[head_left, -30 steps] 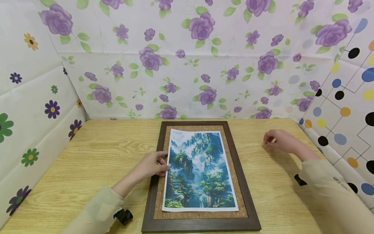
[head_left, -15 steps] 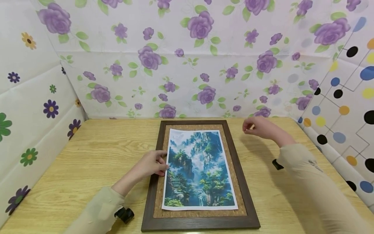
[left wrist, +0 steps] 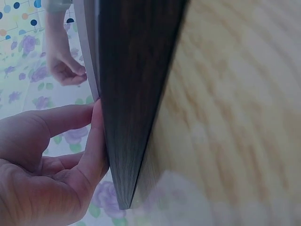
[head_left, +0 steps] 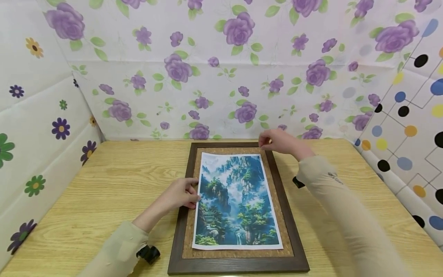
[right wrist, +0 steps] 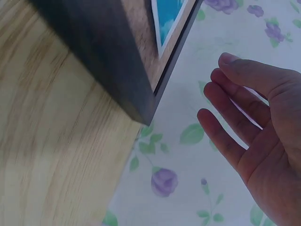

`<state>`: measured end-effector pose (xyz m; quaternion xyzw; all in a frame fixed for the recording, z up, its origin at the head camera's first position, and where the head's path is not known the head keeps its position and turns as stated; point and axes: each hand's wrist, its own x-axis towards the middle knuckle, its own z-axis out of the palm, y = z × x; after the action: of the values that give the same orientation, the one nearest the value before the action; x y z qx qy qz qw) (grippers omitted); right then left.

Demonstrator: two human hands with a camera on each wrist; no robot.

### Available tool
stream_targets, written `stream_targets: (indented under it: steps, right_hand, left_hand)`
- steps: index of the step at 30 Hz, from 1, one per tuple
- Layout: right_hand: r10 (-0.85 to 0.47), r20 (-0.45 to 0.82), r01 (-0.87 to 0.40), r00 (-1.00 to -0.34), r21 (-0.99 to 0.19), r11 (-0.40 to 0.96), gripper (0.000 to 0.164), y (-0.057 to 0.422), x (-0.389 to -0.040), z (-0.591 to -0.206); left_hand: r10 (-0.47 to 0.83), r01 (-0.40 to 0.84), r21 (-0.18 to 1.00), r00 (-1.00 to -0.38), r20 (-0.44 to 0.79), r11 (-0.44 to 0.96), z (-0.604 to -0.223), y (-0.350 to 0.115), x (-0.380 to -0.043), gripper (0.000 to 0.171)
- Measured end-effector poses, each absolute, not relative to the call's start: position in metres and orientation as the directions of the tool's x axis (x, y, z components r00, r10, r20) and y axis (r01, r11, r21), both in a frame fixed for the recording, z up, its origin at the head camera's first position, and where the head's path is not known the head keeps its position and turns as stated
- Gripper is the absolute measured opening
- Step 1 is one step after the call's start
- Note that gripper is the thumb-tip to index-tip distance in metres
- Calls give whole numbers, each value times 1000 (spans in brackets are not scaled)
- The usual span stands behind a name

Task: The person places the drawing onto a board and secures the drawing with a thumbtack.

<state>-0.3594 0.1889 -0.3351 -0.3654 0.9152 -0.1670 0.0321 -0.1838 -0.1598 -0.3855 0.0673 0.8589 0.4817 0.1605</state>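
Observation:
A mountain-landscape print (head_left: 238, 207) with a white border lies on a cork board (head_left: 238, 254) in a dark brown frame (head_left: 238, 265). My left hand (head_left: 180, 194) reaches over the frame's left side, thumb and forefinger tips apart at the print's left edge. In the left wrist view these fingers (left wrist: 66, 162) show beyond the frame's dark side. My right hand (head_left: 280, 142) is over the frame's top right corner, close to the print's upper right corner. In the right wrist view its thumb and forefinger tips (right wrist: 225, 59) come together; I cannot tell whether something tiny is between them.
The frame lies on a wood-grain table (head_left: 131, 173). A purple-flowered cloth backdrop (head_left: 214, 88) rises behind it, with a daisy-print panel (head_left: 45, 154) at left and a dotted panel (head_left: 412, 154) at right. A black strap (head_left: 149, 254) hangs below the left sleeve.
My right hand has moved left and away from me, from the table right of the frame to the frame's top right corner. My left hand and the print have stayed in place.

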Motion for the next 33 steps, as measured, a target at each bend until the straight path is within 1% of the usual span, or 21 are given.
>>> stream_targets:
  steps: [4, 10, 14, 22, 26, 33]
  right_hand:
    - [-701, 87, -682, -708, -342, 646, 5, 173, -364, -336]
    - [-674, 79, -654, -735, -344, 674, 6, 154, -367, -335]
    - [-667, 76, -646, -741, -351, 678, 5, 146, -368, -336]
    - [-649, 115, -632, -752, -408, 659, 4, 135, -376, -349]
    - [-652, 136, -638, -746, -426, 641, 6, 130, -379, -356]
    - [-648, 118, -616, -752, -472, 630, 6, 120, -378, -365]
  left_hand:
    - [262, -46, 849, -941, -213, 526, -385, -162, -183, 64]
    - [256, -41, 847, -944, -206, 530, -386, -162, -182, 64]
    - [259, -38, 847, -944, -204, 530, -387, -162, -182, 64]
    - [261, -33, 841, -944, -204, 540, -386, -160, -183, 64]
    - [262, -35, 841, -943, -207, 540, -387, -159, -184, 63]
    - [266, -43, 849, -940, -212, 527, -386, -159, -184, 64]
